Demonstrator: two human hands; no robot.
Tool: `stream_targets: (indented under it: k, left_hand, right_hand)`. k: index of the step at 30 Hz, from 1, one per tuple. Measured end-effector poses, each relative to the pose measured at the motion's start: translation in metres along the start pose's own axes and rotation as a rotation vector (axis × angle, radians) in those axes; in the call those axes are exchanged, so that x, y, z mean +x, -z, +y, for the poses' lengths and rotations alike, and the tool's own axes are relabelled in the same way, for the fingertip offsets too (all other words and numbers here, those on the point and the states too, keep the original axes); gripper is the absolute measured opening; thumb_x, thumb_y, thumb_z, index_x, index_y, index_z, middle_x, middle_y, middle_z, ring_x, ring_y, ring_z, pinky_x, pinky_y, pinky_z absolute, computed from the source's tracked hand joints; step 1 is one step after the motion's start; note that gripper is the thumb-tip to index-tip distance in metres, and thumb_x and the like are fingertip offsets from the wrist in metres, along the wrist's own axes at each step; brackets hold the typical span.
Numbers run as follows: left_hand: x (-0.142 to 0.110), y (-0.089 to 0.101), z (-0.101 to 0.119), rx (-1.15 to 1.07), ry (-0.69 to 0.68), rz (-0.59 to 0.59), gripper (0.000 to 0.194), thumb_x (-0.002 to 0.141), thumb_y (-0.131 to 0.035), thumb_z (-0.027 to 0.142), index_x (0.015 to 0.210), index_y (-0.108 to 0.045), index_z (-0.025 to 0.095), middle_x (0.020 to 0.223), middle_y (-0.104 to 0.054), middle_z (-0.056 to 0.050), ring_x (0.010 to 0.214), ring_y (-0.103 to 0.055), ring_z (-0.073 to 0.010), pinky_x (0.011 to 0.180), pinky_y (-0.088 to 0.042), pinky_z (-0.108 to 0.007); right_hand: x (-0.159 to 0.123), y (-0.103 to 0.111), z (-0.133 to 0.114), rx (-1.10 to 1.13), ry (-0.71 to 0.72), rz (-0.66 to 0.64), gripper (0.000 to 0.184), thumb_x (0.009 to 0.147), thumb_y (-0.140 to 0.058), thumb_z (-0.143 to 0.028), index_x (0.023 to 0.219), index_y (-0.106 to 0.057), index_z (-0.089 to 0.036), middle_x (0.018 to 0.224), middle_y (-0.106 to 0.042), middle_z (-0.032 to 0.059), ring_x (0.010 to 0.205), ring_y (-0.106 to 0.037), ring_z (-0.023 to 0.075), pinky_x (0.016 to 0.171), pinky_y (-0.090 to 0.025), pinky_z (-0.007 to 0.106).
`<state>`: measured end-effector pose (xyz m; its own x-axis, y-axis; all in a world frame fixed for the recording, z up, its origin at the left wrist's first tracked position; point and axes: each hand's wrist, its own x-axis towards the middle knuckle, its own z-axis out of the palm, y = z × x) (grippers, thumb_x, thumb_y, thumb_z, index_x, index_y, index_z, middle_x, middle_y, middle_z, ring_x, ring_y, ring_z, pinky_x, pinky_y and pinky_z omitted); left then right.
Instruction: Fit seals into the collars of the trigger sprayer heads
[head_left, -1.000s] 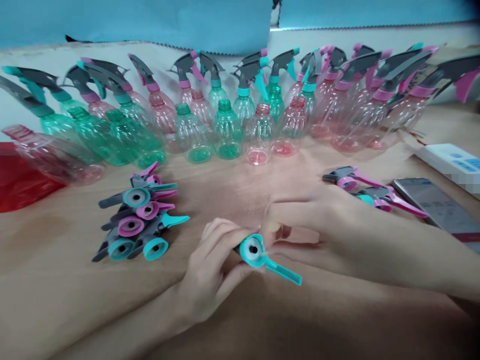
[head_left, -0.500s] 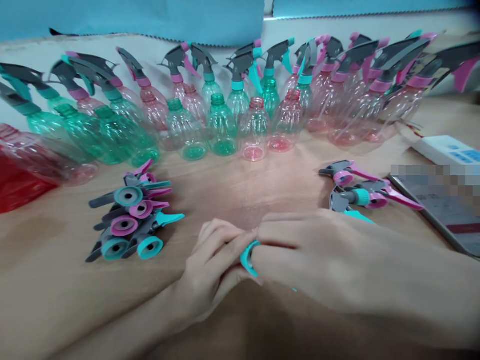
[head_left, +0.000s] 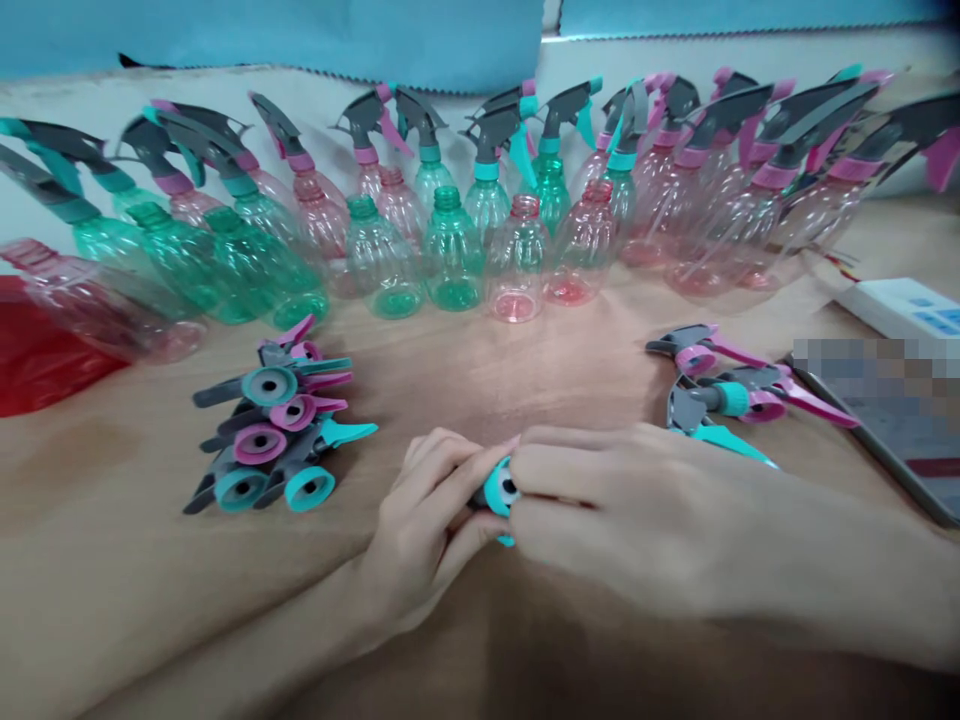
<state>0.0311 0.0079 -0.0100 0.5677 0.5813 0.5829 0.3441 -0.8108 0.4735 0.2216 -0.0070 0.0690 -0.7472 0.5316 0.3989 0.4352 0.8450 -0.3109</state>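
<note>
Low in the middle of the view, my left hand (head_left: pixel 424 530) is wrapped around a trigger spray head (head_left: pixel 496 488) with a grey body and a turquoise collar. The collar's round opening, with a white inside and a dark hole, faces me. My right hand (head_left: pixel 600 510) reaches across from the right with its fingers closed against the collar. It covers part of the opening and most of the trigger. Whatever is pinched in those fingers is hidden.
Loose spray heads (head_left: pixel 260 443) lie stacked on the left; several more (head_left: pixel 733 398) lie on the right by a phone (head_left: pixel 900 430) and a white box (head_left: pixel 904 305). Green and pink bottles (head_left: pixel 454 250) line the back, some with spray heads fitted. A red bag (head_left: pixel 52 350) is at far left.
My right hand has moved over the collar, hiding the trigger that showed before. Another turquoise spray head has come into view on the right as my forearm shifted. My left hand keeps its grip.
</note>
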Motion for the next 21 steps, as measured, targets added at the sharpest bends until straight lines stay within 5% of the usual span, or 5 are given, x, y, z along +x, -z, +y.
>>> stream_targets:
  k: [2, 7, 14, 21]
  left_hand:
    - [0.000, 0.000, 0.001, 0.006, 0.004, -0.003, 0.034, 0.096, -0.041, 0.032, 0.124, -0.053, 0.017, 0.088, -0.057, -0.006, 0.079, -0.052, -0.0193, 0.069, -0.044, -0.032]
    - [0.002, 0.001, 0.004, -0.001, 0.077, 0.013, 0.034, 0.095, -0.045, 0.034, 0.122, -0.052, 0.015, 0.088, -0.054, -0.005, 0.080, -0.052, -0.0178, 0.070, -0.045, -0.032]
    - [0.001, 0.001, -0.002, -0.040, 0.100, 0.019, 0.034, 0.096, -0.041, 0.029, 0.127, -0.050, 0.019, 0.091, -0.053, -0.005, 0.080, -0.053, -0.0178, 0.073, -0.045, -0.032]
    - [0.003, 0.001, -0.001, -0.001, 0.098, 0.066, 0.030, 0.095, -0.044, 0.033, 0.121, -0.053, 0.021, 0.090, -0.056, -0.005, 0.079, -0.053, -0.0180, 0.070, -0.045, -0.031]
  right_hand:
    - [0.001, 0.001, 0.004, -0.085, 0.061, -0.097, 0.044, 0.090, -0.024, -0.001, 0.072, -0.063, -0.014, 0.076, -0.064, 0.0026, 0.069, -0.057, 0.0124, 0.065, -0.050, 0.024]
    - [0.001, -0.001, 0.010, -0.158, 0.040, -0.058, 0.032, 0.093, -0.033, -0.009, 0.079, -0.061, -0.014, 0.074, -0.059, 0.0027, 0.064, -0.051, 0.0125, 0.051, -0.042, 0.024]
    - [-0.005, -0.009, 0.003, -0.240, 0.041, -0.023, 0.036, 0.090, -0.030, -0.004, 0.080, -0.064, -0.010, 0.074, -0.064, 0.0076, 0.074, -0.059, 0.0190, 0.067, -0.050, 0.032]
    - [-0.003, -0.010, 0.004, -0.176, 0.041, 0.014, 0.036, 0.089, -0.030, -0.004, 0.074, -0.061, -0.013, 0.070, -0.063, 0.0055, 0.072, -0.059, 0.0176, 0.062, -0.050, 0.029]
